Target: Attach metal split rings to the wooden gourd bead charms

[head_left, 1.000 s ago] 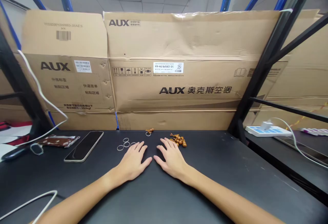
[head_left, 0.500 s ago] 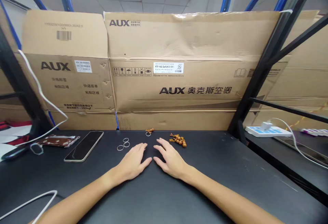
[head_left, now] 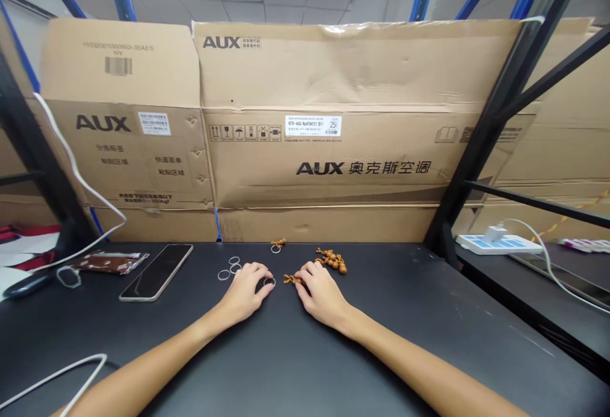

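My left hand is closed, its thumb and fingers pinching a metal key ring. Between the fingertips of my right hand is a small brown gourd charm with a knotted cord; the fingers partly cover it. Other gourd charms lie in a cluster just beyond the right hand. Three loose key rings rest beyond and left of my left hand. Farther back, near the cardboard, a gourd charm lies with a ring at its cord.
On the left of the black table are a phone, a brown packet and a white cable. Cardboard boxes stand along the back. A power strip lies at right, past a black frame post.
My left hand has drawn back slightly and now pinches a ring. The fingers of my right hand have closed on a gourd charm that was hidden before.
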`<state>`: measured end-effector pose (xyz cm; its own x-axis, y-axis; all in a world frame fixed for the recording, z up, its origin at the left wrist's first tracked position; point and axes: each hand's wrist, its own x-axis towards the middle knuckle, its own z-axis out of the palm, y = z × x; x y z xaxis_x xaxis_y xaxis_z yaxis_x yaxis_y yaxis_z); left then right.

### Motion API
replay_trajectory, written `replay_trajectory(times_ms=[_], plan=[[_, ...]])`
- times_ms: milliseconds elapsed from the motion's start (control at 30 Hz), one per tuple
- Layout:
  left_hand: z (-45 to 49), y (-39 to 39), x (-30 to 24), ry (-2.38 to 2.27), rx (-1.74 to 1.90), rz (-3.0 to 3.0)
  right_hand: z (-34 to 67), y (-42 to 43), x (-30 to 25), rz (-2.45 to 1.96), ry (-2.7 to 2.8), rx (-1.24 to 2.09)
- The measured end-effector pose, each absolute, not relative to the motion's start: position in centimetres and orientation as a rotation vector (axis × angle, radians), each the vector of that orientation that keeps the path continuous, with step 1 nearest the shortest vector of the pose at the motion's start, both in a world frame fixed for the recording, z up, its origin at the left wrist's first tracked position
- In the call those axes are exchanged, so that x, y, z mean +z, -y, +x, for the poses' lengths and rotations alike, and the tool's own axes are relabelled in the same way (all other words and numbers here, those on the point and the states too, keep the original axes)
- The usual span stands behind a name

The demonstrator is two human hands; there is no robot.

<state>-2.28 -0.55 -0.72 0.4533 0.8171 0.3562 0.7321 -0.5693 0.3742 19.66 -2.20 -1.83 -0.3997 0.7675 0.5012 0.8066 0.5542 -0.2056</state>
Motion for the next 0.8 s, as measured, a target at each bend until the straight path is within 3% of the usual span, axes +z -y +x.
replay_trajectory(times_ms=[800], plan=[[-1.9, 0.8, 0.9, -1.28, 0.761, 2.217, 19.7, 2.3, -1.5, -1.163, 2.217, 0.02]])
